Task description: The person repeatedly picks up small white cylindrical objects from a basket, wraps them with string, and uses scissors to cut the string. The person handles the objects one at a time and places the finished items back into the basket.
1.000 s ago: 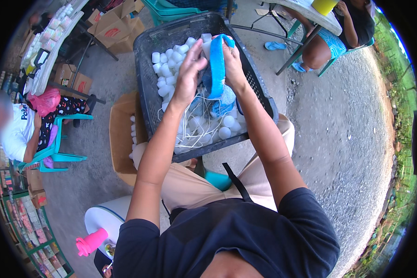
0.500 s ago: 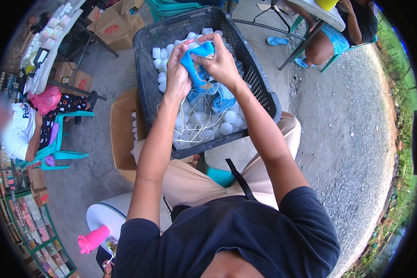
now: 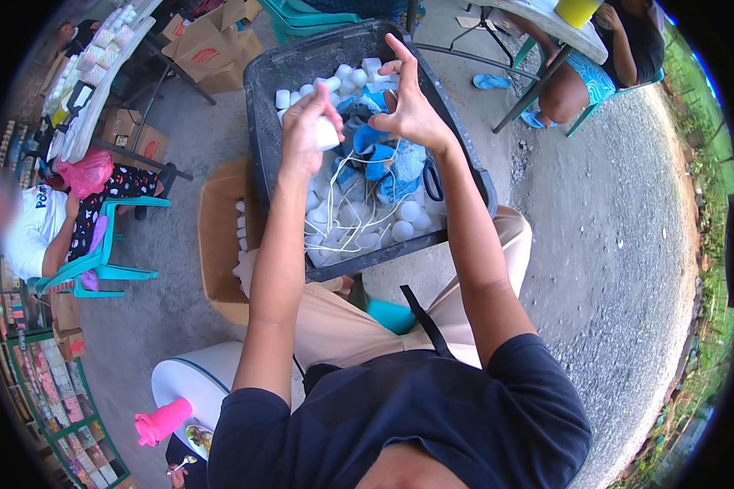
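The left hand (image 3: pixel 304 134), slightly blurred, hides part of a smooth white cylinder (image 3: pixel 327 134); the right hand (image 3: pixel 413 112) covers some crumpled blue cloth (image 3: pixel 375 156). By the right forearm (image 3: pixel 470 212) lies a dark loop (image 3: pixel 426 184) — too little shows to name it. The black plastic crate (image 3: pixel 375 264) hides one side of the brown cardboard box (image 3: pixel 220 224).

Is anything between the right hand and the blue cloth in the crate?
Nothing visible stands between the open right hand and the blue cloth. White strings lie across part of the cloth. The left hand, holding a white piece, is off to the left.
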Demonstrator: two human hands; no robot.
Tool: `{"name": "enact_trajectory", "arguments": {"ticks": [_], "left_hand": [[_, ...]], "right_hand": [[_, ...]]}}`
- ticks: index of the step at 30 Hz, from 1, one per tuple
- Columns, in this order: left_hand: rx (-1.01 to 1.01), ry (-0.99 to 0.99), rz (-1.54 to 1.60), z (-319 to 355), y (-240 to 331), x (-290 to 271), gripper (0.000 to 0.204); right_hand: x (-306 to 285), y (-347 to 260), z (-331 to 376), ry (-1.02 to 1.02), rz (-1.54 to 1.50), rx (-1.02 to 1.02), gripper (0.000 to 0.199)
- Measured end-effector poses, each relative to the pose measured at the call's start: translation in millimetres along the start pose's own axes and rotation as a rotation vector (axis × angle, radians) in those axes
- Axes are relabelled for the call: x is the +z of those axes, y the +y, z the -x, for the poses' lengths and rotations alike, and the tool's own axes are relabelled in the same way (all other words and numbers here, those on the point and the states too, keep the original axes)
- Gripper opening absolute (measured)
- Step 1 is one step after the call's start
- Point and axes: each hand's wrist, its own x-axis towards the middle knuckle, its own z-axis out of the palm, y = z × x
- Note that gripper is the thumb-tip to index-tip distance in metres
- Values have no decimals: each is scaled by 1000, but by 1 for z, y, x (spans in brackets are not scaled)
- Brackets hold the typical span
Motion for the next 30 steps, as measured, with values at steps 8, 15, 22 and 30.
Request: {"name": "enact_trajectory", "arguments": {"ticks": [8, 15, 22, 30], "left_hand": [[664, -152, -531, -1, -11, 23, 16], [114, -51, 158, -5, -14, 1, 15], [-241, -14, 771, -14, -4, -9, 36], [-212, -5, 635, -1, -4, 8, 52]], "right_hand": [[28, -2, 0, -17, 35, -258, 99], [30, -10, 2, 69, -47, 100, 15], [26, -8, 1, 182, -48, 15, 11], [29, -10, 5, 163, 67, -78, 13]]}}
